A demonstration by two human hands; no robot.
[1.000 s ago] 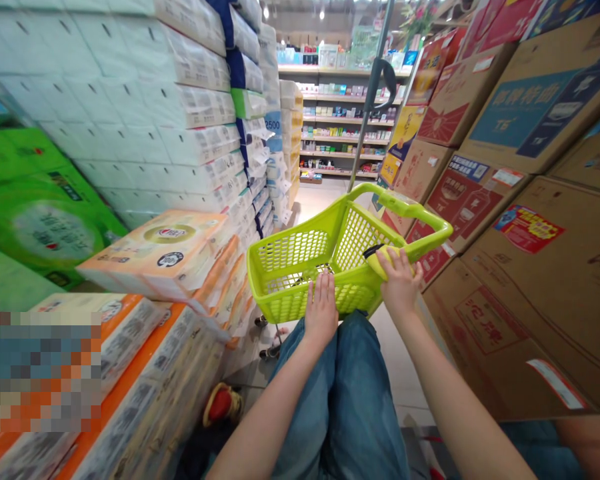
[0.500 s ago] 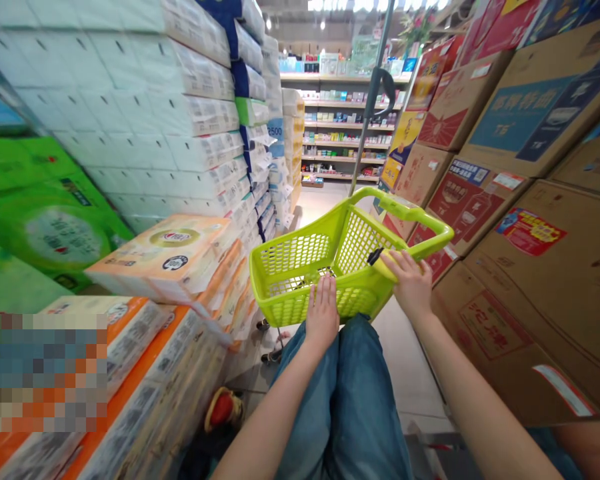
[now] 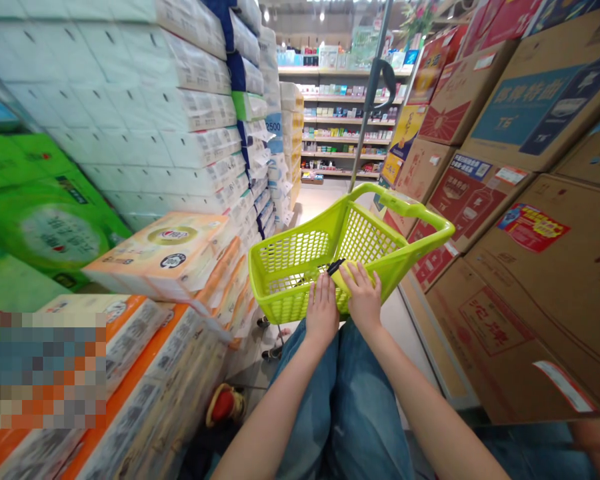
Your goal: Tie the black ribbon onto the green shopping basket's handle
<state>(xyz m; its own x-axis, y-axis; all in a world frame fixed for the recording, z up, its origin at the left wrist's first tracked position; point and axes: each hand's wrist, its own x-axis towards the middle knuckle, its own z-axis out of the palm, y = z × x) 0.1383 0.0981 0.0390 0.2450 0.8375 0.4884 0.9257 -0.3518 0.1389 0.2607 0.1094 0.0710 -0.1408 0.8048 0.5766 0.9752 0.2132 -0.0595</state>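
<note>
A lime-green shopping basket cart with perforated walls stands in front of my knees. My left hand lies over its near rim, fingers stretched out side by side. Just to the right, my right hand presses a yellow object with a black end against the same rim; the fingers cover much of it, so its kind is unclear. The black end points up and left over the basket, close to my left fingertips. No goods can be made out inside the basket.
Stacked white tissue packs rise at the left, with orange packs lower and nearer. Cardboard cartons line the right side. A grey pole stands behind the cart, and stocked shelves close the far end of the aisle.
My right hand has slid left along the near rim with the yellow object, from beside the handle to beside my left hand. My left hand stays in place.
</note>
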